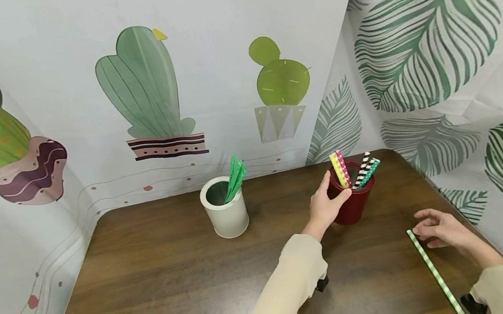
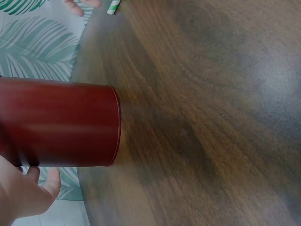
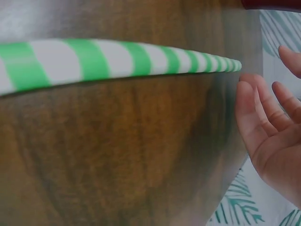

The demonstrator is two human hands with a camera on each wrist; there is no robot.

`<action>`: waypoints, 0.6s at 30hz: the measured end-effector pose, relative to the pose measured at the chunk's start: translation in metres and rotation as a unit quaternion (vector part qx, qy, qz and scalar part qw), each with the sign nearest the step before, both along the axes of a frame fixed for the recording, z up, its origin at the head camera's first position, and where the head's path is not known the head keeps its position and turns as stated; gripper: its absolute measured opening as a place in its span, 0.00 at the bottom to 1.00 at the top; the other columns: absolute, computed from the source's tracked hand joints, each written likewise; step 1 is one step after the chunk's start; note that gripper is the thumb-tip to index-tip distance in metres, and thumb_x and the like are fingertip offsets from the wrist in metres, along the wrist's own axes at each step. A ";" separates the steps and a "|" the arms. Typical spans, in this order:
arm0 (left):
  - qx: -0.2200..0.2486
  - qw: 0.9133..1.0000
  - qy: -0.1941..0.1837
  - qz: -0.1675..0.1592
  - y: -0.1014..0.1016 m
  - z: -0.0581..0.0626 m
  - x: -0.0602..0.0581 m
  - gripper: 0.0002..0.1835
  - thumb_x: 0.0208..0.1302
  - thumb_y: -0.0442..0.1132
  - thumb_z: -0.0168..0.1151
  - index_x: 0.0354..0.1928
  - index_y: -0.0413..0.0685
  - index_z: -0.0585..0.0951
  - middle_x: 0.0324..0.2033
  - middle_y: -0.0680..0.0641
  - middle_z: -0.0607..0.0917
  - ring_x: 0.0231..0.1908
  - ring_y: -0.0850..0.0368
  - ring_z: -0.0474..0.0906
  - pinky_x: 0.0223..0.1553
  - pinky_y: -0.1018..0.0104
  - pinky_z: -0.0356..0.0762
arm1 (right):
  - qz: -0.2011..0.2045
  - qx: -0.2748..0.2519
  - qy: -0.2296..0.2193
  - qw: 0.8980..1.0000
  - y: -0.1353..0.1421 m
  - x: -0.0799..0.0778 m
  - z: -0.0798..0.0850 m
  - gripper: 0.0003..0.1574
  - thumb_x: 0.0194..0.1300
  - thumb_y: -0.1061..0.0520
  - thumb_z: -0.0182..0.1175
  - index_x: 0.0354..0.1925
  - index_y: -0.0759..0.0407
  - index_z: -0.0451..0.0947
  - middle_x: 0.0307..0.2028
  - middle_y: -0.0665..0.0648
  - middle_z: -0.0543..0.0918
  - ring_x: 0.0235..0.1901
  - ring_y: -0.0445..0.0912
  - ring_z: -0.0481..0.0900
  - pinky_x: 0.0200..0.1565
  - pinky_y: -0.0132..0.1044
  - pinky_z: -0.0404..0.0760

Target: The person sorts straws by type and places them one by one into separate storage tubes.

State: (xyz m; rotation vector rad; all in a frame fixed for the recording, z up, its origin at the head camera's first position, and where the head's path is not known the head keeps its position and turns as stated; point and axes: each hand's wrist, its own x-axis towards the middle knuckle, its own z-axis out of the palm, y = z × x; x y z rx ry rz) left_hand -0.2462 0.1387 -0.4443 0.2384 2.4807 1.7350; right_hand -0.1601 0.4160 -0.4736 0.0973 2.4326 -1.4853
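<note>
My left hand (image 1: 326, 204) grips a dark red cup (image 1: 352, 208) by its left side, near the rim, thumb in front. Several patterned paper straws (image 1: 341, 169) stand in that cup: yellow, pink dotted, black-and-white striped and teal dotted. In the left wrist view the wall of the red cup (image 2: 61, 123) shows large, with the left hand (image 2: 28, 193) along one side. My right hand (image 1: 442, 230) hovers with loosely bent fingers beside the far end of a green-and-white striped straw (image 1: 436, 276) lying on the table. The right wrist view shows the fingertips (image 3: 245, 92) right by that end.
A cream-white cup (image 1: 228, 216) holding several green straws (image 1: 235, 177) stands left of the red cup, at the back of the brown wooden table (image 1: 162, 275). Cloth printed with cacti and leaves hangs behind and to the right, close to the table's edges.
</note>
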 end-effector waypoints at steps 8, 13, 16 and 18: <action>-0.001 1.000 -0.006 0.002 0.000 0.000 0.000 0.37 0.51 0.59 0.59 0.64 0.74 0.56 0.60 0.58 0.68 0.58 0.57 0.65 0.53 0.57 0.69 | 0.009 0.012 -0.022 1.000 0.004 0.007 -0.012 0.37 0.59 0.55 0.56 0.57 0.75 0.52 0.32 0.45 0.78 0.29 0.40 0.77 0.30 0.40 0.79; -0.002 1.000 -0.002 0.003 0.000 -0.001 0.000 0.37 0.51 0.59 0.59 0.64 0.74 0.56 0.60 0.59 0.68 0.58 0.58 0.65 0.54 0.58 0.68 | 0.000 0.017 -0.027 0.999 0.002 0.010 -0.018 0.37 0.57 0.56 0.57 0.56 0.75 0.53 0.30 0.46 0.77 0.27 0.39 0.76 0.29 0.39 0.79; -0.003 1.000 -0.003 0.004 0.000 -0.001 -0.001 0.37 0.51 0.59 0.59 0.64 0.75 0.56 0.60 0.59 0.68 0.58 0.57 0.66 0.54 0.57 0.68 | 0.000 0.031 -0.020 0.999 0.000 0.010 -0.019 0.35 0.57 0.56 0.57 0.55 0.75 0.55 0.30 0.48 0.77 0.27 0.39 0.75 0.28 0.39 0.79; -0.003 1.000 -0.005 0.004 0.000 -0.001 -0.001 0.37 0.51 0.59 0.59 0.63 0.76 0.56 0.60 0.59 0.68 0.58 0.57 0.66 0.53 0.57 0.68 | 0.000 0.045 -0.018 0.999 -0.002 0.010 -0.019 0.35 0.57 0.56 0.57 0.54 0.74 0.56 0.29 0.49 0.76 0.27 0.38 0.75 0.28 0.39 0.78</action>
